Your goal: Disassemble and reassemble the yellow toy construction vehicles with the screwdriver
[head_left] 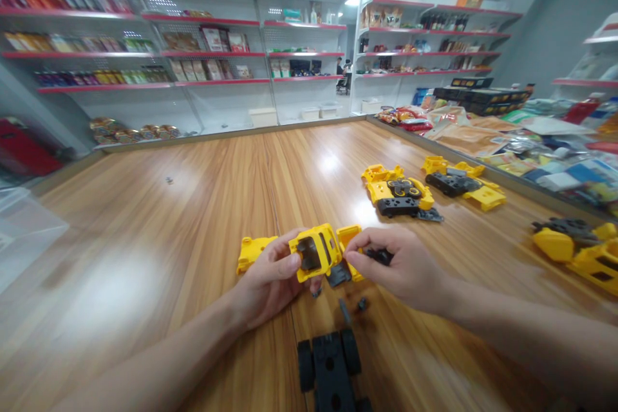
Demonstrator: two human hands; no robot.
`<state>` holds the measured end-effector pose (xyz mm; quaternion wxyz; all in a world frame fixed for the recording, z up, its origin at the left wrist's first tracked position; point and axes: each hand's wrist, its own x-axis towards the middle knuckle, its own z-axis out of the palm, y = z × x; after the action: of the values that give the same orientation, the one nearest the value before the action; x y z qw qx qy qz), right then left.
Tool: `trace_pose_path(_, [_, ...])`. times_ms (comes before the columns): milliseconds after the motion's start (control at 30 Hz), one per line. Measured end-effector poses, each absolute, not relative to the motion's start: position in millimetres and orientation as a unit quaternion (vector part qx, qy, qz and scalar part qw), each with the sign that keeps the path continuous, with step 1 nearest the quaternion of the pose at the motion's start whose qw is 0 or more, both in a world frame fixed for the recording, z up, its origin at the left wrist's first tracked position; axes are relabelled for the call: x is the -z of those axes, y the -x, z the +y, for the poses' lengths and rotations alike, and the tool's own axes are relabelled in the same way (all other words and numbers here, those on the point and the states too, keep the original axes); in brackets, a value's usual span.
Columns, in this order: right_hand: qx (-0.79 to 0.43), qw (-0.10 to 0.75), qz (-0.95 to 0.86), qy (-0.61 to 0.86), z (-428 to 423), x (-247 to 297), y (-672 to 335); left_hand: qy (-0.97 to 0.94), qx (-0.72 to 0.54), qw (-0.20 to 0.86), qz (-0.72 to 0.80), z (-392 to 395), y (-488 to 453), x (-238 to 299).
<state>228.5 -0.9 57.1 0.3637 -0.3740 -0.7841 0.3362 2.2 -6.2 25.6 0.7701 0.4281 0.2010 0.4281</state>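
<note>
My left hand [270, 280] is closed around a yellow toy truck cab [315, 250] with a dark window, held just above the wooden table [193, 219]. Its thumb lies along the cab's lower edge. My right hand [403, 264] pinches the cab's right side, where a yellow panel [348, 238] and a small black part [379, 255] sit. A loose yellow piece [251, 251] lies to the left of the cab. A black wheeled chassis [331, 367] rests near the front edge, with small dark bits [361, 303] just above it.
More yellow and black toy vehicle parts lie at the right: one cluster [398, 193], another [461, 183] and a third [577, 251] by the table's edge. Packaged goods [531, 141] cover the adjoining counter. Store shelves [193, 51] line the back wall. A clear bin [24, 225] sits left.
</note>
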Motion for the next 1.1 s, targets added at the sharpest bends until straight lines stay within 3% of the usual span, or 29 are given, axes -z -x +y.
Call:
trace_pose_path(133, [-0.264,0.320,-0.860,0.297,-3,-54,-233,-0.413,-0.455,0.761,0.208,-5,-1,-22])
trace_pose_path(267, [-0.187,0.158,-0.944,0.223,-4,-54,-237,-0.401,-0.459,0.764,0.211,-4,0,-21])
trace_pose_path(367, [-0.121,0.087,-0.957,0.251,-6,-52,-235,-0.398,-0.463,0.764,0.211,-4,-1,-23])
trace_pose_path(567, [-0.051,0.047,-0.966,0.248,-9,-48,-229,-0.399,-0.463,0.763,0.212,-4,-3,-27])
trace_pose_path(733, [-0.065,0.042,-0.966,0.245,-10,-48,-228,-0.393,-0.462,0.765,0.218,-5,-3,-27])
trace_pose_path(867, [-0.089,0.090,-0.960,0.249,-8,-41,-228,-0.394,-0.460,0.767,0.213,-4,-2,-26])
trace_pose_path(1100, [-0.186,0.347,-0.834,0.386,-2,-46,-229,-0.402,-0.460,0.761,0.220,-5,-3,-27])
